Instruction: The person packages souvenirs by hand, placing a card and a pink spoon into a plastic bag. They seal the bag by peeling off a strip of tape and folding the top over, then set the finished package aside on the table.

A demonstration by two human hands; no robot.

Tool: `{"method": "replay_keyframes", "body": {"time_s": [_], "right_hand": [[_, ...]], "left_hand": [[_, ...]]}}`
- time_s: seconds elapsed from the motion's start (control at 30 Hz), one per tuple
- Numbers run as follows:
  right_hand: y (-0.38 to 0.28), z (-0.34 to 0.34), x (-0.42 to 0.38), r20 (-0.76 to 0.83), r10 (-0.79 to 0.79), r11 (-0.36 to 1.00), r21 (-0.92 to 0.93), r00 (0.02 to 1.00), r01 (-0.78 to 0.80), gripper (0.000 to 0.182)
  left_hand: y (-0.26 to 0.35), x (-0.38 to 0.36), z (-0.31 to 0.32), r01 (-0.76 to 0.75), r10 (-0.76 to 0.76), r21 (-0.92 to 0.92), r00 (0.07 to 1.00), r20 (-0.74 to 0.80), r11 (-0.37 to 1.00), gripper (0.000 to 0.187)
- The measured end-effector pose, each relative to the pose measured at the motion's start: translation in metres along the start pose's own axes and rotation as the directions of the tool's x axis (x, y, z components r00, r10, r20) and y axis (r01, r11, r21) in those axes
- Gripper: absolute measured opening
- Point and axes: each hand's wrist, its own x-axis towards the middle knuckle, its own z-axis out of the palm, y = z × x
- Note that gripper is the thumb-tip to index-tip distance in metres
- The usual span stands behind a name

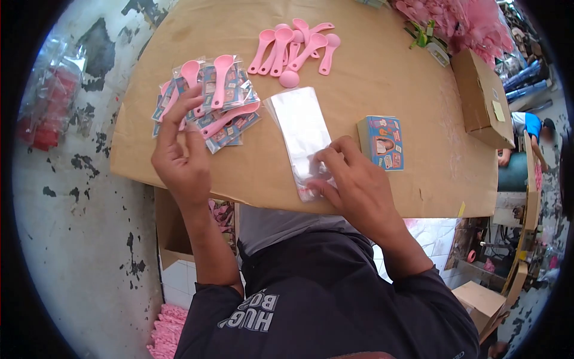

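Note:
My left hand [184, 149] is at the left of the table, fingers apart, over a pile of clear packets [230, 128] holding pink spoons and blue printed cards. One packed pink spoon [221, 81] lies on top of this pile. Whether my left fingertips touch a packet is hard to tell. My right hand [362, 182] is at the near end of a stack of clear plastic bags [302, 122]. Its thumb and fingers bunch the plastic of a bag there. Just right of the bags stands a stack of blue printed cards [384, 143].
Several loose pink spoons [293, 48] lie at the back of the brown-covered table [412, 78]. A cardboard box [478, 99] and pink bagged goods [457, 27] are at the right. Another person [529, 125] is at the far right. Below the table sits an open carton [173, 230].

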Motion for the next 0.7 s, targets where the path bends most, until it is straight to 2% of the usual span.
{"method": "replay_keyframes", "body": {"time_s": [0.1, 0.17, 0.2, 0.23, 0.27, 0.33, 0.4, 0.43, 0.5, 0.53, 0.6, 0.63, 0.7], "right_hand": [[0.003, 0.005, 0.001, 0.004, 0.007, 1.000, 0.026, 1.000, -0.007, 0.019], [0.006, 0.006, 0.001, -0.051, 0.012, 0.998, 0.059, 0.999, -0.009, 0.016], [0.008, 0.006, 0.001, -0.106, 0.006, 0.996, 0.087, 0.994, 0.003, 0.014], [0.009, 0.006, 0.001, -0.105, 0.017, 0.996, 0.094, 0.994, -0.007, 0.014], [0.009, 0.003, 0.002, -0.167, 0.018, 0.993, 0.118, 0.986, 0.002, 0.012], [0.010, 0.002, 0.002, -0.229, 0.029, 0.989, 0.149, 0.973, 0.006, 0.010], [0.013, 0.001, 0.001, -0.308, 0.001, 0.980, 0.192, 0.951, 0.061, 0.009], [0.015, -0.001, 0.001, -0.310, 0.005, 0.979, 0.194, 0.951, 0.058, 0.009], [0.017, -0.003, 0.003, -0.380, -0.088, 0.966, 0.191, 0.921, 0.171, 0.010], [0.017, -0.005, 0.003, -0.380, -0.089, 0.965, 0.196, 0.921, 0.175, 0.010], [0.015, -0.008, 0.002, -0.309, -0.147, 0.955, 0.202, 0.939, 0.217, 0.011], [0.015, -0.008, 0.002, -0.308, -0.150, 0.954, 0.204, 0.940, 0.219, 0.011], [0.015, -0.009, 0.001, -0.250, -0.236, 0.946, 0.163, 0.939, 0.281, 0.012]], "left_hand": [[0.004, -0.006, 0.013, -0.064, 0.061, 0.048, 0.996, 0.064, 0.997, 0.028], [0.014, -0.013, 0.024, 0.025, -0.016, -0.096, 0.996, 0.087, 0.995, 0.019], [0.020, -0.017, 0.027, 0.031, -0.021, -0.095, 0.995, 0.100, 0.995, 0.019], [0.028, -0.021, 0.027, 0.164, -0.140, -0.122, 0.973, 0.184, 0.979, 0.019], [0.032, -0.023, 0.030, 0.294, -0.251, -0.134, 0.930, 0.268, 0.946, 0.022], [0.029, -0.029, 0.034, 0.292, -0.251, -0.128, 0.930, 0.269, 0.948, 0.029], [0.025, -0.033, 0.035, 0.331, -0.282, -0.072, 0.882, 0.379, 0.941, 0.035], [0.028, -0.034, 0.036, 0.331, -0.281, -0.070, 0.880, 0.382, 0.941, 0.035], [0.038, -0.035, 0.042, 0.567, -0.421, -0.106, 0.712, 0.562, 0.817, 0.039], [0.038, -0.037, 0.045, 0.566, -0.423, -0.102, 0.713, 0.559, 0.818, 0.039], [0.036, -0.041, 0.052, 0.645, -0.416, -0.163, 0.645, 0.641, 0.747, 0.039], [0.043, -0.036, 0.053, 0.686, -0.468, -0.105, 0.591, 0.657, 0.720, 0.033], [0.037, -0.037, 0.061, 0.695, -0.484, -0.115, 0.600, 0.637, 0.709, 0.030]]}}
